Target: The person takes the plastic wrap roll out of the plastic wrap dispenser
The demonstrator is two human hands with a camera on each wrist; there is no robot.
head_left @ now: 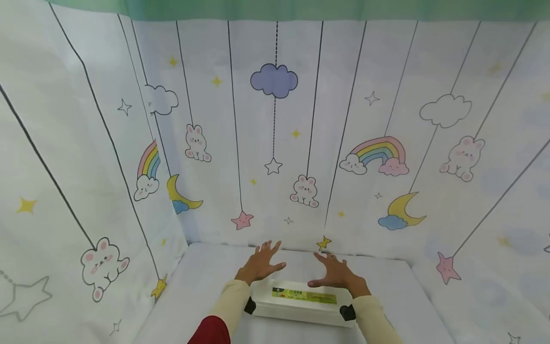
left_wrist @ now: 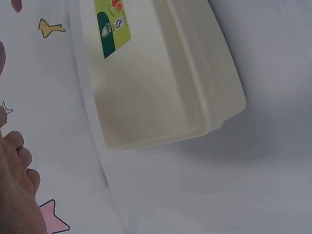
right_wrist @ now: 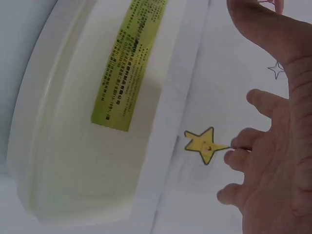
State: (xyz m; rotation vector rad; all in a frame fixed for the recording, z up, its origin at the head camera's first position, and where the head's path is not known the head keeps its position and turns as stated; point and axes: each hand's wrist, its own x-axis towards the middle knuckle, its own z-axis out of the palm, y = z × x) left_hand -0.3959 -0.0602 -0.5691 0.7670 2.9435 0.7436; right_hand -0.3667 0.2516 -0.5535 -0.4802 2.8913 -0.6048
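Fabric [head_left: 275,196], white and printed with rabbits, clouds, rainbows and moons on dark strings, is hanging behind the table [head_left: 202,286] and along both its sides. Green band [head_left: 275,9] is running across the fabric's top. On the white table, a cream box [head_left: 302,311] is lying lengthwise, between the two wrists and in front of the back fabric. Cream sleeves [head_left: 371,310] are covering both arms, with red cloth [head_left: 212,330] showing farther up the left one. The left hand [head_left: 259,263] is spreading its fingers and thumb above the box's rear left part, holding nothing. The right hand [head_left: 337,273] is also reaching with extended, slightly bent fingers and empty palm near the rear right part; whether its thumb is touching the box, I cannot tell. A yellow-green label [head_left: 304,295] is stretching along the box's top. Black pieces [head_left: 347,313] are sitting by the wrists. A yellow star [right_wrist: 204,146] is showing on the fabric just beside the right fingertips.
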